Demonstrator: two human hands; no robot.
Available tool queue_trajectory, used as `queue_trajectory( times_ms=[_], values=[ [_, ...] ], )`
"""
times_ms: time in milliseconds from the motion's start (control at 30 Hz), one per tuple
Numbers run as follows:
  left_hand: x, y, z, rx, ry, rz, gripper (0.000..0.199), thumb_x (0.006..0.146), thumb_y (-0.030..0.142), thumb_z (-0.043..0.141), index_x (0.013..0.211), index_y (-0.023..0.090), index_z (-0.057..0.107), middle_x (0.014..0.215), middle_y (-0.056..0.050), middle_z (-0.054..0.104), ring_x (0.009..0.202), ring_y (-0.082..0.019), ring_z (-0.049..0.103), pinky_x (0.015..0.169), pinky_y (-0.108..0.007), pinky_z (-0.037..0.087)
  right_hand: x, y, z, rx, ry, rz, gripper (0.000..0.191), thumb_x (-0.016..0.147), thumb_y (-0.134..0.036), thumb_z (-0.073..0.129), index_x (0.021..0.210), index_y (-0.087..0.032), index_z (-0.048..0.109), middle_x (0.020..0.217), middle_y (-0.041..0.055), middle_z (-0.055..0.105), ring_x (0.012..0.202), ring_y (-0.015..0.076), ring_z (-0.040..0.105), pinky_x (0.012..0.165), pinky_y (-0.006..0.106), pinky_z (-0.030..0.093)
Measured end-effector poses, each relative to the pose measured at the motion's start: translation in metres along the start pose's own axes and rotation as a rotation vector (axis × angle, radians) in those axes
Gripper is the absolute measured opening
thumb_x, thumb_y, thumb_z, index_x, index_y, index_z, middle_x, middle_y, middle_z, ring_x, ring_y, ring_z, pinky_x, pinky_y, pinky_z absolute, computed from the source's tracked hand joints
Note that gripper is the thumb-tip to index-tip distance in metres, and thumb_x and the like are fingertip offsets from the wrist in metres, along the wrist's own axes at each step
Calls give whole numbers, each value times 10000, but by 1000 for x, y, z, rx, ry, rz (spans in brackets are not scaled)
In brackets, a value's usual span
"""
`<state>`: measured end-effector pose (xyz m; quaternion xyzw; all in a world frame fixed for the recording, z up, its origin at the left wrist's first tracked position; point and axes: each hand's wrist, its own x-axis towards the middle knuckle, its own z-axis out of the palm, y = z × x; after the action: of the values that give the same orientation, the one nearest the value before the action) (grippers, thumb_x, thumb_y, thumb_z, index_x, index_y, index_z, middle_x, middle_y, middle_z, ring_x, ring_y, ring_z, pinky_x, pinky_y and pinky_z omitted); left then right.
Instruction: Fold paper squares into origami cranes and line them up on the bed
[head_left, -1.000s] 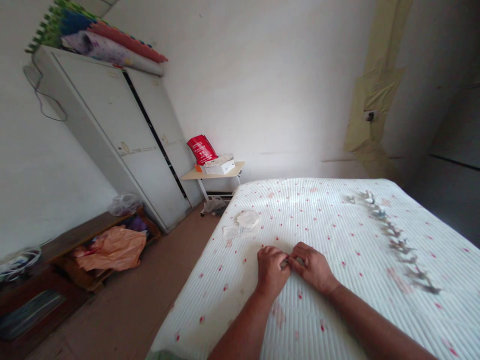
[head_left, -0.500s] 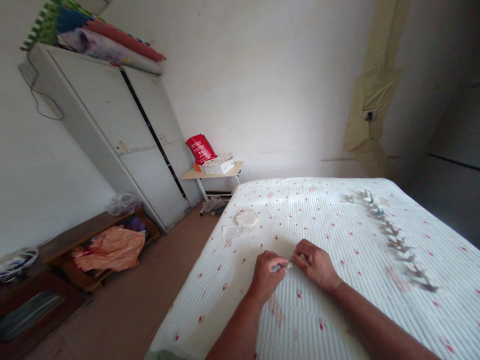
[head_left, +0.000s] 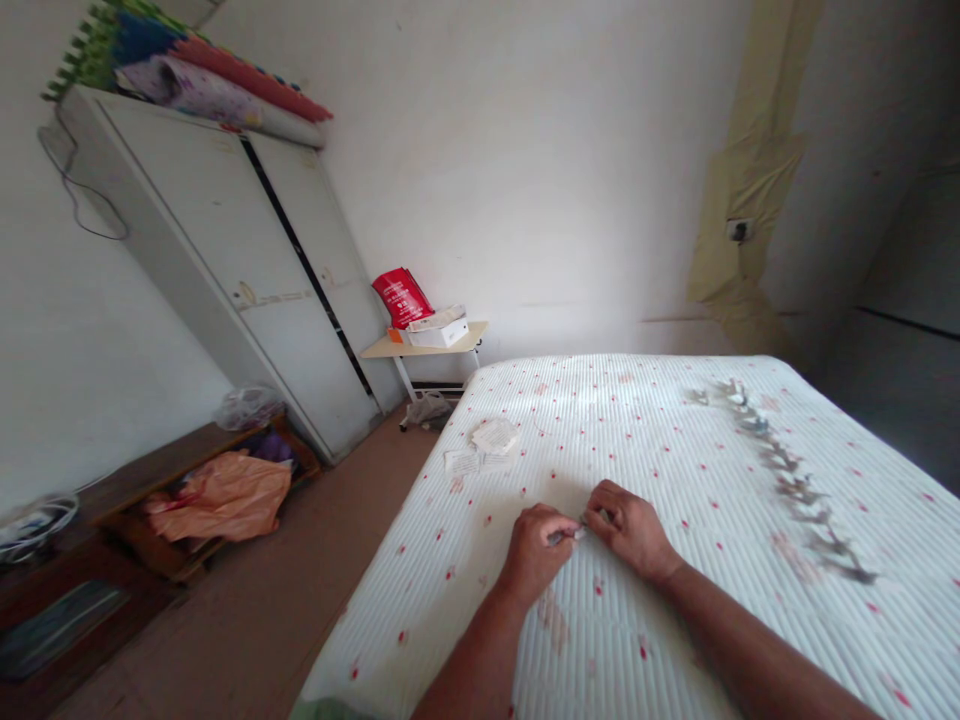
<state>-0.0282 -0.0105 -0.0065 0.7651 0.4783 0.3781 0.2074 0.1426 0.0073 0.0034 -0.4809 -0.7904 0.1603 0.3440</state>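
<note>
A: Any writing to read?

B: The red bag (head_left: 403, 298) carries white lettering, too blurred to make out. It stands with a white box (head_left: 442, 333) on the small surface (head_left: 373, 351) by the wall. The paper scraps (head_left: 495, 436) at the left of the bed (head_left: 420, 640) bear printed lines — also too small to read.

A: And the small pale piece (head_left: 579, 533)?

B: It's above the near middle of the bed, between the 2 hands. The left hand (head_left: 536, 548) has its grip closed, thumb and forefinger pinching it.

A: Which way does it point?

B: The end that shows points toward the right hand (head_left: 630, 528), so the long axis seems to run roughly sideways — fingers hide the rest.

A: The right grip?

B: Thumb and fingers curl close together, just beside that end. I can't tell whether they have hold of it.

A: Farther right?

B: A row of small folded figures (head_left: 801, 491), blurred, runs along the bed.
</note>
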Motion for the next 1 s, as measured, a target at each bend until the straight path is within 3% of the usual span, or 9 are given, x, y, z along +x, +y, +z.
queue_trajectory(
  times_ms=[367,1000],
  values=[
    [-1,2,-1,-66,-13,20,266,653,14,582,777,211,711,753,1,701,747,-131,616,786,-261,462,1,3,1,74,-4,21,234,792,-245,445,587,-193,546,666,2,530,615,126,537,588,244,391],
    [-2,-3,3,-79,0,-12,261,644,5,577,770,196,703,748,-5,677,742,-127,604,732,-235,473,1,0,2,67,-36,23,250,799,-245,442,595,-192,575,669,11,550,610,127,535,613,249,410]
  ],
)
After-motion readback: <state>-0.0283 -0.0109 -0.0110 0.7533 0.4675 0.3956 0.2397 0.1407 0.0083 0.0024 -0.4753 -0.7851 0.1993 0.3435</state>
